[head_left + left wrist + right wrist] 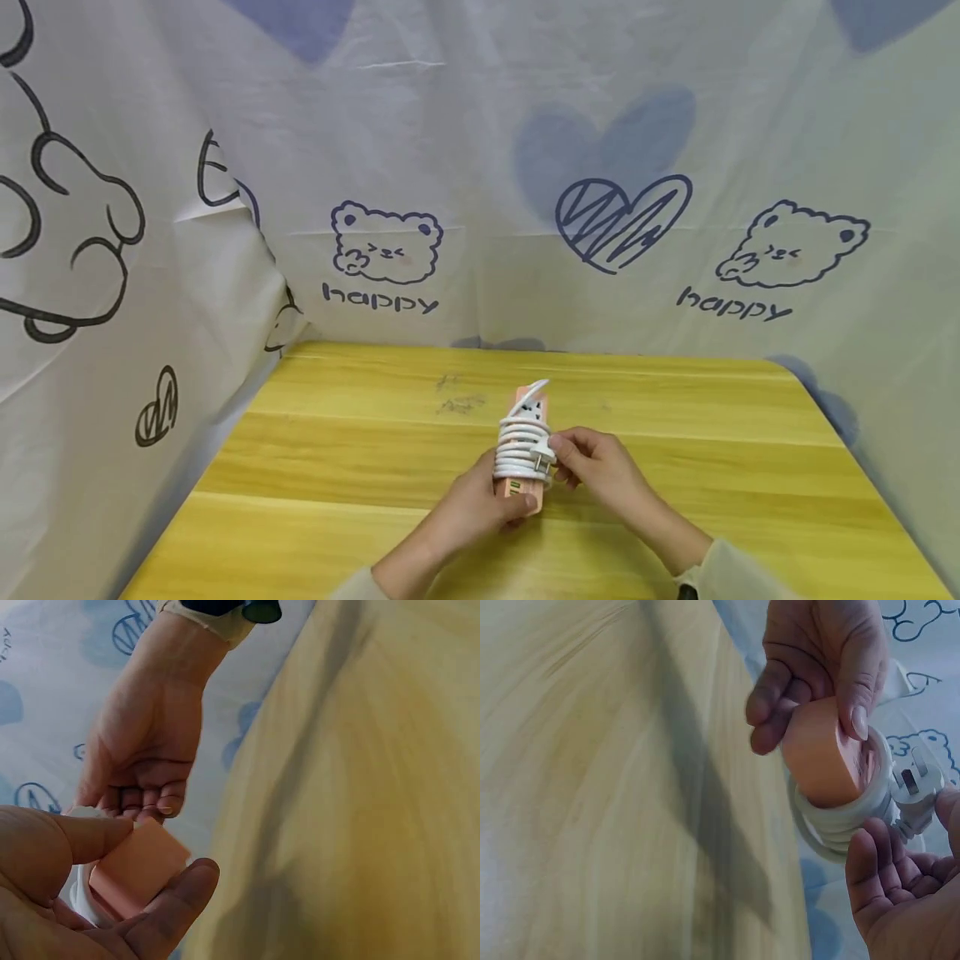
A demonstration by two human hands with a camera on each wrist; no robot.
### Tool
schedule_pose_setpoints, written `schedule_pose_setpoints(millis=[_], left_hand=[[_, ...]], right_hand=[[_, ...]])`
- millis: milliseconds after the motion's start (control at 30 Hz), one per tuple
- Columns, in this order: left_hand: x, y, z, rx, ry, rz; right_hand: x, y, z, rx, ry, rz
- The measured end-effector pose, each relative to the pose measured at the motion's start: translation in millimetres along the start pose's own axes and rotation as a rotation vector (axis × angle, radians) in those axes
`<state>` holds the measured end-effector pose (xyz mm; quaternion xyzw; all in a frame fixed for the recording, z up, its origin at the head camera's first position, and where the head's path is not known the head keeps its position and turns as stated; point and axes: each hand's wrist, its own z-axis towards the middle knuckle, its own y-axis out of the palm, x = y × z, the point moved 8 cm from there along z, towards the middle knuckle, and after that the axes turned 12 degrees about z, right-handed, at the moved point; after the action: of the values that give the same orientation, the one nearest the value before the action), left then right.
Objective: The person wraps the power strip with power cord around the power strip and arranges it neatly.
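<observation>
A pink power strip [531, 493] with a white face of sockets is held up over the table, its white cord [517, 454] wound round its middle in several turns. One length of cord loops over the far end. My left hand [487, 500] grips the near end, thumb on top and fingers beneath; the left wrist view shows the pink end [142, 866] between thumb and finger. At the coil's right side, my right hand [603, 471] pinches the white plug [919, 784] between thumb and fingers. The plug's metal prongs point toward the near end.
The yellow wood-grain table [322, 450] has dark smudges [461, 404] beyond the hands. Behind it and along the sides hangs white cloth [480, 167] printed with hearts, bears and lettering. A dark band shows at the right sleeve [735, 575].
</observation>
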<state>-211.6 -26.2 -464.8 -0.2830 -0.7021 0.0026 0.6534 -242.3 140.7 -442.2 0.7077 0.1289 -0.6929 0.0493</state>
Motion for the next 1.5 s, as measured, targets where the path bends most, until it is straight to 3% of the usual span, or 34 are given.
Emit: schedule_pose_setpoints(millis=[267,400,533,700,900,1233,1500], left_hand=[[-18.0,29.4,2.8,-0.160,-0.030,-0.068],[-23.1,36.0,2.3,-0.193,-0.042,-0.088],[-27.6,37.0,0.2,-0.208,-0.072,-0.037],[-32.4,31.7,-0.6,-0.208,-0.120,0.036],[-35.2,26.8,0.8,-0.163,-0.135,0.029],[-37.0,26.3,5.5,-0.183,-0.173,0.063],[-35.9,24.1,8.6,-0.195,-0.163,0.121]], right_hand=[[19.4,-8.2,-6.8,0.049,0.054,-0.145],[28.0,-9.6,-11.5,0.030,0.073,-0.150],[37.1,-11.2,-14.7,0.020,0.085,-0.120],[53.0,-13.5,-16.4,0.028,0.150,0.062],[68.3,-21.3,-12.3,0.166,0.239,0.206],[77.3,-28.1,-0.7,0.233,0.246,0.164],[86.9,-22.9,2.3,0.145,0.260,0.121]])
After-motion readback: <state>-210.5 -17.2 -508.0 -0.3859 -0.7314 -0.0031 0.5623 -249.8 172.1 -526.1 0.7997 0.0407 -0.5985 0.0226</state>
